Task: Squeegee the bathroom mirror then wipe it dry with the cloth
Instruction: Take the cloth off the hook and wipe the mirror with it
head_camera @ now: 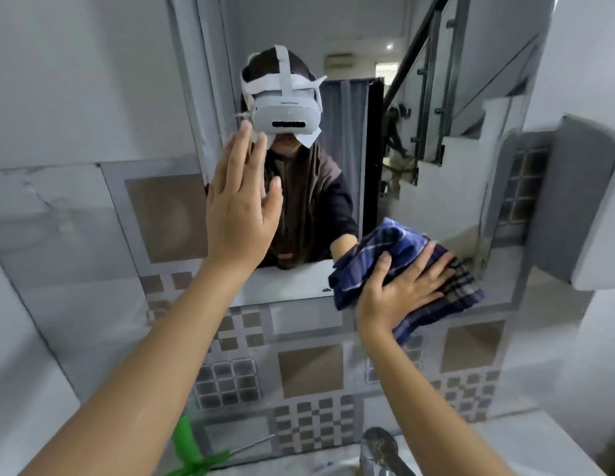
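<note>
The bathroom mirror hangs on the tiled wall straight ahead and reflects a person with a white headset. My right hand presses a blue checked cloth flat against the mirror's lower right corner, fingers spread over the fabric. My left hand is open, palm laid flat on the mirror's left part with nothing in it. A green squeegee lies at the bottom left by the sink, its metal handle pointing right.
A chrome tap stands at the bottom centre over the sink rim. Patterned grey and brown tiles cover the wall under the mirror. A white wall fixture juts out on the right of the mirror.
</note>
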`<state>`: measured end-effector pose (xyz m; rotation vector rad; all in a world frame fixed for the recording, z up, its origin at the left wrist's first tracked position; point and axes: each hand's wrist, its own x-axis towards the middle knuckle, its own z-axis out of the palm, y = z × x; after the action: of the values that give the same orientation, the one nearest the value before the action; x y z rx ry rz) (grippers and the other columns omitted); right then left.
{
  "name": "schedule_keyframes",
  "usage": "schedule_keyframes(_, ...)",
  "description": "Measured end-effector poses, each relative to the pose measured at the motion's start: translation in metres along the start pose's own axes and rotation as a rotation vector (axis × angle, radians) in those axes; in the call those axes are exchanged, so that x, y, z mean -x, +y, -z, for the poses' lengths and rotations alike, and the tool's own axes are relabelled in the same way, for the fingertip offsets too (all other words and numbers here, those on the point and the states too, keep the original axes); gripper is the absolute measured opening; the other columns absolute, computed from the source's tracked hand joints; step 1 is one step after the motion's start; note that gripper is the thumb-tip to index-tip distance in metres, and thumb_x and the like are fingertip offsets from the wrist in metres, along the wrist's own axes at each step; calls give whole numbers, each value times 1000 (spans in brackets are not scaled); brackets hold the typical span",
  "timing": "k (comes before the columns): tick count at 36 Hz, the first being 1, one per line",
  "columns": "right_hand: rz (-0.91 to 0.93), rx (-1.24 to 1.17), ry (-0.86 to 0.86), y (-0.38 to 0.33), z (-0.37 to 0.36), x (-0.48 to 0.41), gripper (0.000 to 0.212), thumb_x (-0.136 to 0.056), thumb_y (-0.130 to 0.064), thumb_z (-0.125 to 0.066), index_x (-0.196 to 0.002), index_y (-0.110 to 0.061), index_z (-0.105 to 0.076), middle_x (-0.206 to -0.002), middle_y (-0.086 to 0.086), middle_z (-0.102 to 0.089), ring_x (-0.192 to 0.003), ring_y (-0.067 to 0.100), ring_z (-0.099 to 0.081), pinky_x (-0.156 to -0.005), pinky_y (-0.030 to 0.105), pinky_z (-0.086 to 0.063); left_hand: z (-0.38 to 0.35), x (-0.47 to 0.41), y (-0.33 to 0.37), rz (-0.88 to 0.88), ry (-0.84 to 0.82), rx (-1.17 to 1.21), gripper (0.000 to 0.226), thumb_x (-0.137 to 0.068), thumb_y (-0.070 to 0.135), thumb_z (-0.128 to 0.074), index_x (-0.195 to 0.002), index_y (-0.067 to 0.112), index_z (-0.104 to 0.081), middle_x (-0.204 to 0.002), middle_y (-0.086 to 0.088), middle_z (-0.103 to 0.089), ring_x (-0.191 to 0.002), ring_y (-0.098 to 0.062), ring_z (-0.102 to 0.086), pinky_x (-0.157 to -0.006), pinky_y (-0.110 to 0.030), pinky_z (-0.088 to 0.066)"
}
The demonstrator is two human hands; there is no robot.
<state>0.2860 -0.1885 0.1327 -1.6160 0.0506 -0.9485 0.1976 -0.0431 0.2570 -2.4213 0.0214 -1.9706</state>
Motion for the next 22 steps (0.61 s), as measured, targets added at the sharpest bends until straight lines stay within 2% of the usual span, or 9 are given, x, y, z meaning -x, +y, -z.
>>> schedule_keyframes(4, -15, -91, -23, -27, -23, 49, 69, -88, -49, -40, -146, -15, -25, -156, 18, -12, -143, 38, -4, -110, 61, -5, 11, 21, -5, -67, -81, 56, 39, -94, 13, -54, -131, 1, -49, -136, -14, -48, -127, -25, -44, -111, -24, -27)
schedule_keyframes(6, 2, -109, -39, -40, -32, 72, 68, -88, -47, -42, -145, -14, -26, -156, 19, -12, -143, 37, -3, -110, 59, -4, 22, 32, -10, -87, -131, 120, 29, -92, 12, -55, -119, 1, -58, -120, -11, -58, -111, -24, -54, -102, -20, -34)
schedule_keyframes(8, 16, -123, -51, -53, -40, 91, 67, -88, -46, -42, -145, -14, -26, -155, 21, -13, -143, 36, -3, -110, 56, -2, 33, 42, -16, -72, -208, 223, 19, -91, 15, -56, -106, 4, -62, -105, -7, -62, -95, -21, -56, -90, -25, -44)
schedule_keyframes(10, 44, -122, -56, -62, -47, 105, 66, -88, -46, -42, -144, -14, -25, -154, 23, -14, -142, 35, -3, -110, 54, -2, 42, 51, -24, -31, -289, 320, 16, -92, 18, -55, -99, 5, -63, -97, -5, -61, -91, -17, -55, -82, -29, -47)
schedule_keyframes(12, 78, -112, -63, -69, -53, 118, 66, -88, -45, -43, -143, -14, -26, -153, 24, -16, -141, 36, -4, -110, 55, -2, 48, 58, -33, 20, -355, 371, 15, -93, 19, -55, -95, 6, -62, -94, -4, -61, -90, -15, -56, -79, -31, -49)
schedule_keyframes(16, 154, -79, -83, -79, -61, 139, 65, -88, -46, -44, -142, -13, -28, -151, 24, -20, -141, 38, -7, -113, 48, 4, 56, 64, -45, 104, -425, 433, 17, -93, 20, -54, -94, 5, -64, -93, -2, -61, -87, -15, -59, -77, -34, -50)
schedule_keyframes(22, 169, -63, -123, -83, -64, 148, 66, -90, -54, -36, -142, -14, -28, -151, 24, -21, -141, 37, -9, -109, 60, -4, 60, 70, -50, 191, -392, 495, 15, -89, 17, -62, -95, 4, -66, -91, -3, -63, -82, -11, -60, -76, -23, -50)
